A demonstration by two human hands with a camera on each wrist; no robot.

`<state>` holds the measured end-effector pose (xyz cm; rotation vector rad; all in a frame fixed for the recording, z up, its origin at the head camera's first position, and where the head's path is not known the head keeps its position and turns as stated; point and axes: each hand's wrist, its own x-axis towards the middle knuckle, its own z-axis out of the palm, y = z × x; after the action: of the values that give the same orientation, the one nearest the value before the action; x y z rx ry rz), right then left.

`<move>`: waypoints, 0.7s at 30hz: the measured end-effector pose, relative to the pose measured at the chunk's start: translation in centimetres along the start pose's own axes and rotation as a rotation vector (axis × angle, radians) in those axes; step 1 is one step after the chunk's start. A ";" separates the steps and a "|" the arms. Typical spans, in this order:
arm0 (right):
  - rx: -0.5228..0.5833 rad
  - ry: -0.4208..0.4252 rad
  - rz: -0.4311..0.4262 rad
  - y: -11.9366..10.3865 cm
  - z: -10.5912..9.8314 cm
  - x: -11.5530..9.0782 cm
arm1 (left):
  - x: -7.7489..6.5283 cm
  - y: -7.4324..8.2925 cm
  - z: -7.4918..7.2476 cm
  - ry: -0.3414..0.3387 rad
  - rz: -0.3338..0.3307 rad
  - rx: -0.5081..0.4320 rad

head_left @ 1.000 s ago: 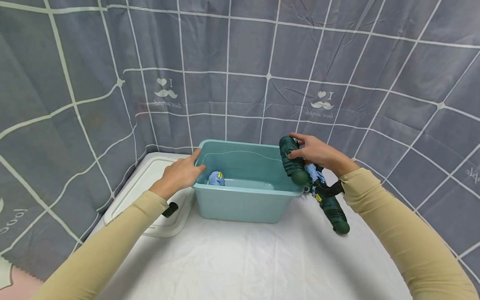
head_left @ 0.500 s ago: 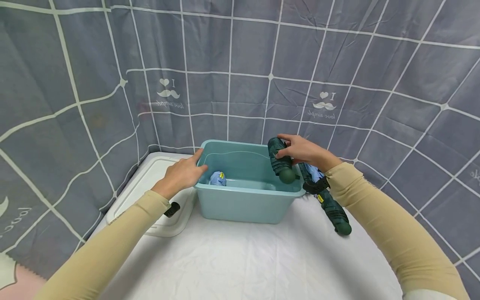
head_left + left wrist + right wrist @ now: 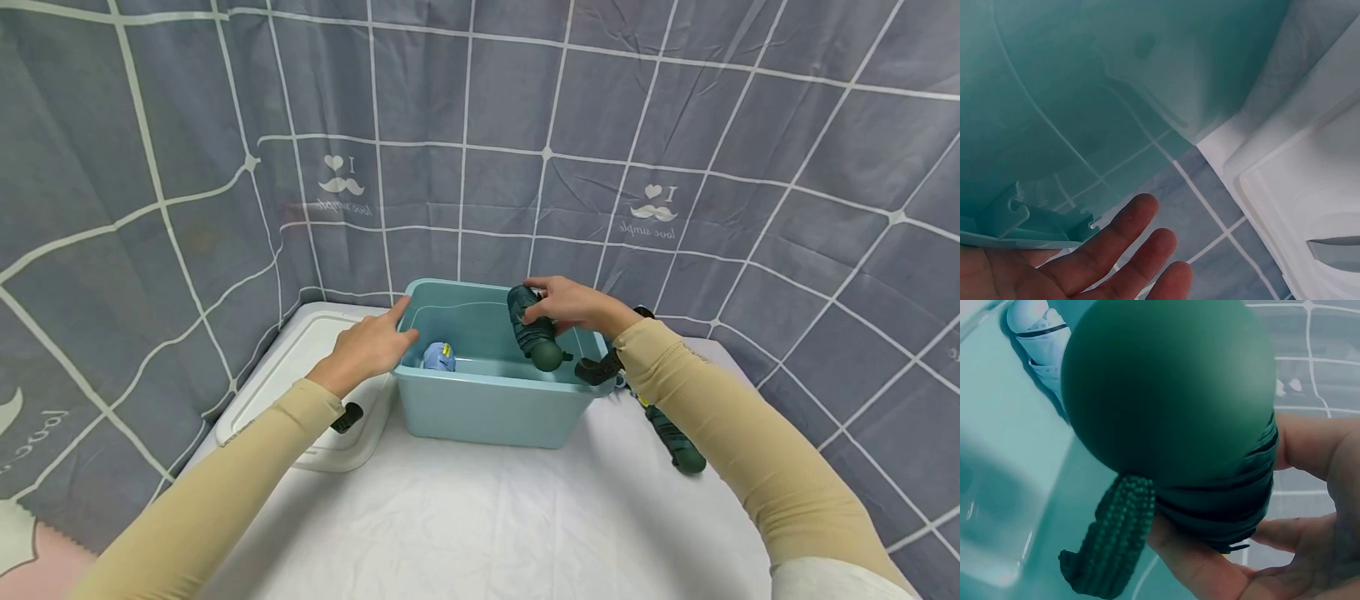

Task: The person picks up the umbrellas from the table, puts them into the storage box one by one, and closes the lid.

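Observation:
My right hand [image 3: 566,304] grips a folded dark green umbrella [image 3: 530,329] round its pleated canopy, holding it tilted over the right half of a teal plastic bin [image 3: 487,408]. The umbrella's rounded handle [image 3: 1172,381] points toward me, and a ribbed wrist strap [image 3: 1113,537] hangs from it. Inside the bin at the left lies a folded light blue umbrella [image 3: 438,357]; its shape also shows in the right wrist view. My left hand [image 3: 369,346] rests at the bin's left rim, its fingers [image 3: 1116,234] extended outside the wall in the left wrist view.
A white lid [image 3: 300,367] lies left of the bin, under my left forearm. Another green folded umbrella [image 3: 675,437] lies right of the bin, partly hidden by my right sleeve. A grey checked curtain [image 3: 495,192] stands behind the white-covered table [image 3: 480,517].
My right hand has carried the green umbrella leftward from the bin's right edge to over its interior. My right forearm now covers more of the things on the right. My left hand stays at the rim.

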<state>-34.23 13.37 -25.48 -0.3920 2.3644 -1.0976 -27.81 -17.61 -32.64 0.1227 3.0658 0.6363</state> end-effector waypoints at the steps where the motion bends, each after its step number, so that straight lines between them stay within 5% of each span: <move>1: -0.001 -0.008 0.005 -0.1 0.2 0.2 | 0.0 0.0 0.0 -0.001 -0.001 0.001; 21: -0.039 -0.114 0.060 -2.1 3.7 4.4 | -0.2 0.2 -0.2 -0.005 -0.010 0.012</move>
<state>-35.76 7.71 -27.34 -0.3848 2.2852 -0.9766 -27.58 -17.55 -32.41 0.1087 3.0636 0.6169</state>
